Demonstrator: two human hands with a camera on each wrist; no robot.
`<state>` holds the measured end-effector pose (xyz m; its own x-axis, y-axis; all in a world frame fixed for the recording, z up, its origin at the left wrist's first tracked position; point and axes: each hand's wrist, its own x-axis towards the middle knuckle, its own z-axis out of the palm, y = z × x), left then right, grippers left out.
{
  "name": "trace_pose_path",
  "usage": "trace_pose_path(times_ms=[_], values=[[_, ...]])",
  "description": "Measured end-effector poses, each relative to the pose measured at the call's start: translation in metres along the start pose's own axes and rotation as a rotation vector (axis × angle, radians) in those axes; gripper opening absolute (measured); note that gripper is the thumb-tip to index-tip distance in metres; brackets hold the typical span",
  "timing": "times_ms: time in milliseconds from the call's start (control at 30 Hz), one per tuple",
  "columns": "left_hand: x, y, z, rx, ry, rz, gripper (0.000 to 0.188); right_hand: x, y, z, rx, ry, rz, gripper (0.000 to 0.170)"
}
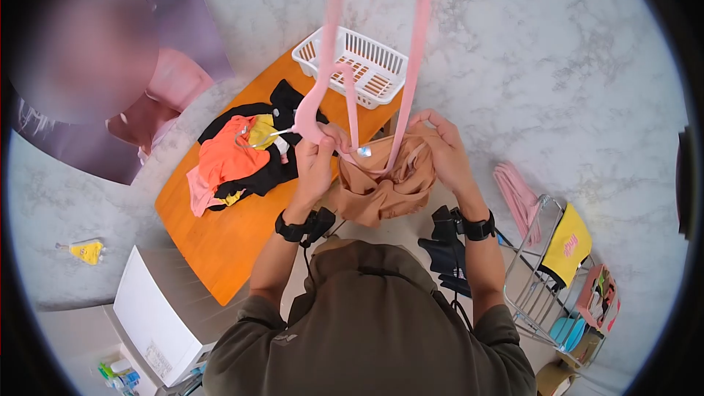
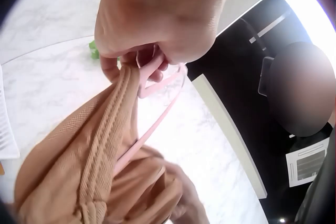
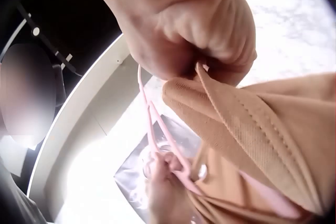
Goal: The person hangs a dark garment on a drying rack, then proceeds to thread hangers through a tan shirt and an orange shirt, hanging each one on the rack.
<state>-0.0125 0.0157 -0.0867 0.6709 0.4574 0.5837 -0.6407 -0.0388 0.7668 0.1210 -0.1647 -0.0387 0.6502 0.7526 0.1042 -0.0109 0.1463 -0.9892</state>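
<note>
Dark olive shirt of the person is nearest to the head camera; its small pale mark I cannot read. On the rack at the right hangs a yellow cloth with pink letters, too small to read surely. Also the print on the white box is too tiny.

In front of the chest, between both hands, hangs a tan garment, soft and much folded, its thick edge sewn with visible rows of stitches. Near this edge sits a small shiny tag, its writing not legible. Left hand pinches a pink hanger together with the garment's edge; right hand has its fingers bent around the opposite edge. Lower part of the hanger lies among the folds. Beside them, on the orange table, are a clothes heap and a white basket.
</note>
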Motion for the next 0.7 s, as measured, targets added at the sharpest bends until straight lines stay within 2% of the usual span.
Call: trace_pose_path(times_ms=[67, 133, 200, 267, 367, 467, 533, 667, 700], values=[[-0.005, -0.003, 0.004, -0.054, -0.028, 0.030, 0.031, 0.002, -0.011, -0.001, 0.043, 0.004, -0.016, 0.009], [-0.012, -0.008, 0.006, 0.010, -0.044, 0.043, 0.030, 0.003, -0.027, 0.000, 0.032, -0.008, 0.000, 0.011], [-0.016, -0.012, 0.004, -0.048, -0.053, 0.007, 0.028, 0.003, -0.028, -0.003, 0.022, 0.004, 0.002, 0.014], [-0.016, -0.014, 0.004, -0.109, 0.058, 0.016, 0.027, 0.002, -0.030, -0.005, 0.015, 0.013, 0.000, 0.016], [-0.009, -0.014, -0.002, -0.265, 0.076, -0.013, 0.027, -0.004, -0.035, -0.008, -0.025, -0.006, 0.012, 0.020], [-0.006, -0.014, -0.012, -0.255, 0.095, 0.018, 0.027, -0.007, -0.038, -0.018, -0.137, 0.021, -0.036, 0.022], [-0.007, -0.013, -0.018, -0.252, 0.078, -0.026, 0.028, -0.012, -0.043, -0.025, -0.311, -0.037, 0.043, 0.015], [-0.010, -0.018, -0.014, -0.193, -0.026, -0.098, 0.030, -0.014, -0.043, -0.023, -0.360, -0.057, -0.004, 0.017], [-0.010, -0.018, -0.010, -0.186, -0.072, -0.148, 0.030, -0.013, -0.042, -0.021, -0.349, -0.004, 0.017, 0.015]])
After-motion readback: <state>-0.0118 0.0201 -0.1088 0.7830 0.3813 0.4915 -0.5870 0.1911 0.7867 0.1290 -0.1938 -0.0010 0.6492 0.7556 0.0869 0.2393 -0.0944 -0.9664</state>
